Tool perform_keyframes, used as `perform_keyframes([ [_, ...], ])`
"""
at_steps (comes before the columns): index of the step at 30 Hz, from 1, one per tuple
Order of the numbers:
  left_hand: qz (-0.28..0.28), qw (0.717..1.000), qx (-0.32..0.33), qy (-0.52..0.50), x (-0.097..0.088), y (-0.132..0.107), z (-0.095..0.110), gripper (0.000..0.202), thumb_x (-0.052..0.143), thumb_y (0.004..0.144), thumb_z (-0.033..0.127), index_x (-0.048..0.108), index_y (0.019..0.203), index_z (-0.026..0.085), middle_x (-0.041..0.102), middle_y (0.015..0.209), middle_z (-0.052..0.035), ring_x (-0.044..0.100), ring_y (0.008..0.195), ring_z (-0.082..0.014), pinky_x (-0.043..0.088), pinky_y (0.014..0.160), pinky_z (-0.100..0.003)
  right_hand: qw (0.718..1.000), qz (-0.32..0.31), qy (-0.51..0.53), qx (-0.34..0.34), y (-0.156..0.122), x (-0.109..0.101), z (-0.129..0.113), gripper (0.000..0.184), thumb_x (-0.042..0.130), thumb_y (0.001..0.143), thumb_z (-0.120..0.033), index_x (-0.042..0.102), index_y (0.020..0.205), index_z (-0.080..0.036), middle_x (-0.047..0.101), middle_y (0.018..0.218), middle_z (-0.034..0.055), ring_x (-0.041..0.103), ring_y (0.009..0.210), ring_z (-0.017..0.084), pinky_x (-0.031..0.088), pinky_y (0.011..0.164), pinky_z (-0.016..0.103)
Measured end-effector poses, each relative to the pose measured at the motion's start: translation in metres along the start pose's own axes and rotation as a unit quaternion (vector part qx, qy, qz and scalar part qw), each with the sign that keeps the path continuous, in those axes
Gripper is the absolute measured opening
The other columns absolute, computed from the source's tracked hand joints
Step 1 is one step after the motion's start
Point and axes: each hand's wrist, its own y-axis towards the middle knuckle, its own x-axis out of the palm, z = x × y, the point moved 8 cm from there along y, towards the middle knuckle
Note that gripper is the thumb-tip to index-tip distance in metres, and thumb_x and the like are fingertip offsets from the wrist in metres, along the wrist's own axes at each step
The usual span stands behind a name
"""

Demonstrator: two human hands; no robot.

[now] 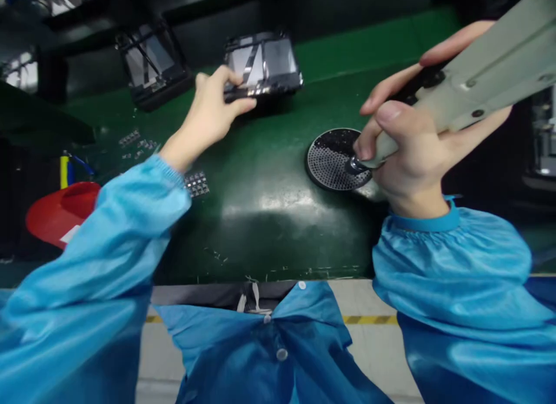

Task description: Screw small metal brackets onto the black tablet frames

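- Nearest, the right hand [408, 155] is wrapped closed around the grey body of an electric screwdriver [473, 80]; wrist bent down, thumb on top, forefinger laid along the housing.
- Screwdriver's long axis slopes from upper right down to lower left; its tip rests on, or just over, the right edge of the round perforated screw tray [332, 159]. Actual contact cannot be resolved.
- Tray lies flat on the green belt [260, 178], directly left of the right hand.
- Farther back and to the left, the left hand [212, 111], arm extended, pinches the near edge of a black framed unit [263, 65]; thumb on top, fingers under.
- Farthest, a second like unit [152, 62] sits left of it, untouched.
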Motion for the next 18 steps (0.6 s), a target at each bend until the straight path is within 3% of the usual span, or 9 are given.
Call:
perform_keyframes([
  [3, -0.05, 0.999, -0.011, 0.008, -0.004, -0.088, 0.002, 0.049, 0.087, 0.095, 0.04, 0.071, 0.139, 0.026, 0.059, 0.135, -0.0099, 0.057, 0.139, -0.0361, 0.048, 0.128, -0.06, 0.999, -0.038, 0.027, 0.003, -0.004, 0.008, -0.001, 0.04, 0.091, 0.082, -0.027, 0.064, 0.108, -0.013, 0.056, 0.106, 0.0046, 0.066, 0.066, 0.008, 0.036, 0.035, 0.02],
  [5, -0.045, 0.999, -0.027, 0.01, -0.002, -0.145, 0.003, 0.047, 0.082, 0.098, 0.038, 0.069, 0.143, 0.029, 0.056, 0.145, -0.0138, 0.058, 0.143, -0.0397, 0.06, 0.116, -0.059, 0.998, -0.045, 0.036, 0.013, -0.005, 0.01, 0.001, 0.038, 0.089, 0.083, -0.024, 0.064, 0.109, -0.012, 0.057, 0.108, 0.0055, 0.066, 0.066, 0.009, 0.035, 0.034, 0.021],
  [6, -0.05, 0.998, -0.044, 0.017, 0.002, -0.169, 0.004, 0.046, 0.078, 0.101, 0.037, 0.067, 0.145, 0.032, 0.053, 0.151, -0.0147, 0.062, 0.138, -0.0386, 0.065, 0.107, -0.058, 0.998, -0.045, 0.034, 0.018, -0.005, 0.01, 0.002, 0.039, 0.09, 0.082, -0.025, 0.064, 0.109, -0.012, 0.058, 0.109, 0.0056, 0.067, 0.067, 0.009, 0.034, 0.034, 0.021],
  [9, -0.09, 0.99, -0.099, 0.047, 0.013, -0.217, 0.007, 0.059, 0.073, 0.105, 0.035, 0.054, 0.16, 0.034, 0.052, 0.159, -0.0156, 0.071, 0.092, -0.0262, 0.068, 0.081, -0.051, 0.999, -0.045, 0.022, 0.019, -0.006, 0.009, 0.004, 0.046, 0.094, 0.079, -0.033, 0.064, 0.107, -0.013, 0.057, 0.106, 0.003, 0.065, 0.065, 0.007, 0.033, 0.033, 0.019],
  [10, -0.103, 0.987, -0.111, 0.059, 0.013, -0.223, 0.007, 0.068, 0.074, 0.105, 0.037, 0.047, 0.167, 0.035, 0.057, 0.157, -0.015, 0.067, 0.08, -0.0225, 0.067, 0.077, -0.049, 0.999, -0.041, 0.016, 0.019, -0.006, 0.007, 0.004, 0.049, 0.095, 0.077, -0.036, 0.063, 0.106, -0.013, 0.056, 0.106, 0.0026, 0.064, 0.064, 0.006, 0.032, 0.033, 0.019],
  [12, -0.114, 0.983, -0.117, 0.082, 0.002, -0.22, 0.003, 0.083, 0.079, 0.103, 0.044, 0.038, 0.175, 0.035, 0.068, 0.146, -0.0116, 0.065, 0.073, -0.0219, 0.064, 0.076, -0.046, 0.999, -0.037, -0.008, 0.026, -0.007, 0.004, 0.004, 0.049, 0.095, 0.078, -0.039, 0.063, 0.106, -0.014, 0.055, 0.114, 0.0033, 0.064, 0.066, 0.004, 0.034, 0.035, 0.018],
  [15, -0.091, 0.981, -0.103, 0.134, -0.032, -0.191, -0.022, 0.078, 0.085, 0.097, 0.056, 0.055, 0.166, 0.032, 0.072, 0.139, -0.0111, 0.073, 0.099, -0.034, 0.062, 0.095, -0.052, 0.997, -0.049, -0.05, 0.021, -0.009, 0.003, 0.002, 0.046, 0.091, 0.083, -0.042, 0.063, 0.109, -0.016, 0.054, 0.122, 0.0044, 0.063, 0.067, 0.003, 0.035, 0.039, 0.019],
  [18, -0.092, 0.974, -0.115, 0.171, -0.058, -0.158, -0.064, 0.07, 0.091, 0.09, 0.061, 0.069, 0.148, 0.029, 0.07, 0.137, -0.0109, 0.067, 0.118, -0.0399, 0.057, 0.109, -0.059, 0.997, -0.054, -0.059, -0.008, -0.009, 0.001, 0.001, 0.05, 0.092, 0.08, -0.049, 0.063, 0.107, -0.018, 0.056, 0.118, 0.0044, 0.059, 0.061, 0.004, 0.03, 0.036, 0.02],
])
